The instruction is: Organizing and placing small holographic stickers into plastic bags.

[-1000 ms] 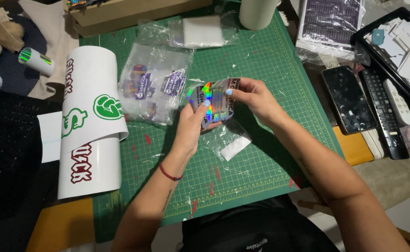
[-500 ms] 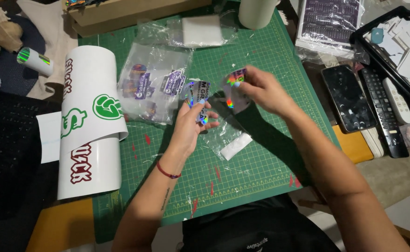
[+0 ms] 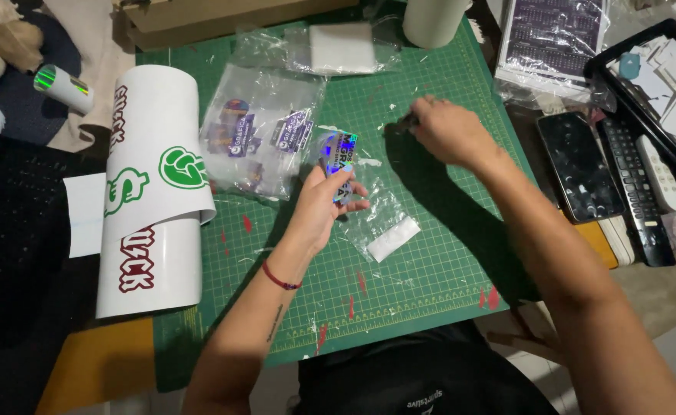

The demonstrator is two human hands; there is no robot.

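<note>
My left hand [image 3: 321, 206] holds a small stack of shiny holographic stickers [image 3: 339, 163] upright above the green cutting mat [image 3: 430, 253]. My right hand [image 3: 447, 131] is stretched further back over the mat, knuckles up, fingers curled; I cannot tell if a sticker is under its fingertips. An empty clear plastic sleeve with a white strip [image 3: 388, 223] lies on the mat just right of my left hand. A clear bag of printed stickers [image 3: 261, 138] lies to the left of the holographic stack.
A curled white vinyl sheet with green and red printed shapes [image 3: 153, 192] lies at the mat's left edge. A clear bag with a white pad [image 3: 342, 48] and a white roll [image 3: 434, 19] are at the back. A phone [image 3: 578, 165], remote controls [image 3: 636, 192] and a black tray [image 3: 661, 77] sit right.
The two hands held the holographic stack together; my right hand pulled away with one piece and has moved back and right, now pressed low over the mat. My left hand kept the stack.
</note>
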